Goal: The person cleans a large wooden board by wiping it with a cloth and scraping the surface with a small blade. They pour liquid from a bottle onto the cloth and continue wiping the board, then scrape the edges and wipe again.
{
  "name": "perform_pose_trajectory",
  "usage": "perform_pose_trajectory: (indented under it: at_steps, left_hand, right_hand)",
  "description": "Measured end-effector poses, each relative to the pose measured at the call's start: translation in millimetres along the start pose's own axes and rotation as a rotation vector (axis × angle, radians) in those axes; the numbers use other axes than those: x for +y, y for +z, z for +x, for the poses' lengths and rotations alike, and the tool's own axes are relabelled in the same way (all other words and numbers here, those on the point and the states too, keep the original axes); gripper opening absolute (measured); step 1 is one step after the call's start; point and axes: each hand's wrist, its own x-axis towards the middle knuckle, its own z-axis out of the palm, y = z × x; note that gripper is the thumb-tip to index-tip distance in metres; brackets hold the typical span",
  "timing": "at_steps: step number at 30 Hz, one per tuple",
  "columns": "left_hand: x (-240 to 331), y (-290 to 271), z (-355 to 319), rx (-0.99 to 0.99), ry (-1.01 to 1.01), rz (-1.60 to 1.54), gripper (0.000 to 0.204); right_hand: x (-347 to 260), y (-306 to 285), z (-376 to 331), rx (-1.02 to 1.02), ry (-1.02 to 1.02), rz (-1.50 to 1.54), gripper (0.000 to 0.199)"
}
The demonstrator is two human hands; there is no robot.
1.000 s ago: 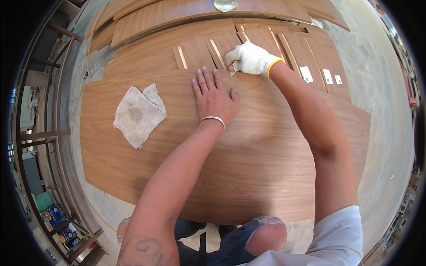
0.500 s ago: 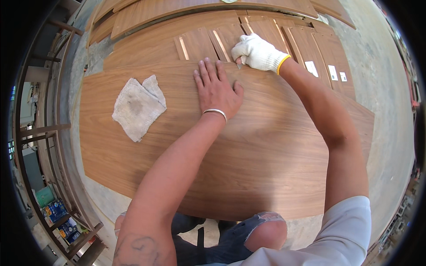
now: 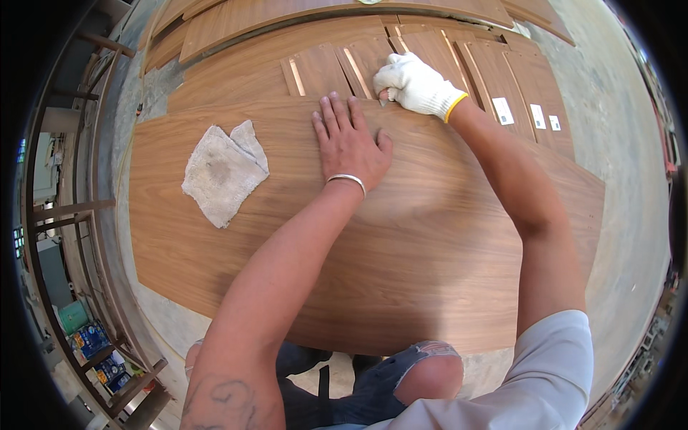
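A large brown wood-grain board point(image 3: 444, 215) lies flat in front of my knees. My left hand point(image 3: 352, 143), bare and with a silver bangle at the wrist, rests palm down near its far edge, fingers stretched out. To the right of it, my right hand point(image 3: 414, 84) wears a white knitted glove with a yellow cuff. Its fingers are closed round a small metal blade point(image 3: 383, 102), whose tip meets the board's far edge; the rest of the tool is hidden in the glove. A dirty white cloth point(image 3: 223, 175) lies on the board left of my left hand.
Beyond the board lie several grooved wood-grain panels point(image 3: 315, 70), some with white labels point(image 3: 503, 111). Another long panel point(image 3: 315, 25) lies farther back. A dark metal rack point(image 3: 75, 209) stands along the left side. Concrete floor point(image 3: 631, 236) shows to the right.
My right hand and the blade have shifted slightly left along the board's far edge, and my right elbow has moved left too. My left hand stays in place.
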Motion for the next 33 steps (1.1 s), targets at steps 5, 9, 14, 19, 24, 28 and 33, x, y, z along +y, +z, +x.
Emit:
perform_pose_trajectory:
  at_steps: [5, 9, 14, 19, 24, 28, 33]
  left_hand:
    - [-1, 1, 0, -0.002, -0.001, 0.0, 0.081]
    - [2, 1, 0, -0.001, 0.001, -0.001, 0.08]
    - [0, 2, 0, 0.013, 0.007, -0.005, 0.08]
    - [-2, 1, 0, 0.005, 0.001, 0.002, 0.08]
    - [2, 0, 0, -0.008, -0.001, -0.011, 0.081]
    - [0, 1, 0, 0.007, -0.001, -0.006, 0.081]
    - [1, 2, 0, 0.031, 0.009, -0.022, 0.079]
  right_hand:
    - [5, -7, -9, 0.045, -0.047, 0.031, 0.004]
    - [-1, 7, 0, 0.099, -0.09, 0.016, 0.009]
    - [0, 15, 10, 0.014, 0.032, 0.052, 0.003]
    - [2, 4, -4, 0.101, -0.051, 0.049, 0.007]
    - [3, 1, 0, 0.038, -0.058, 0.035, 0.004]
    - [3, 6, 3, 0.077, -0.089, 0.021, 0.004]
    - [5, -3, -15, 0.079, -0.071, 0.057, 0.008]
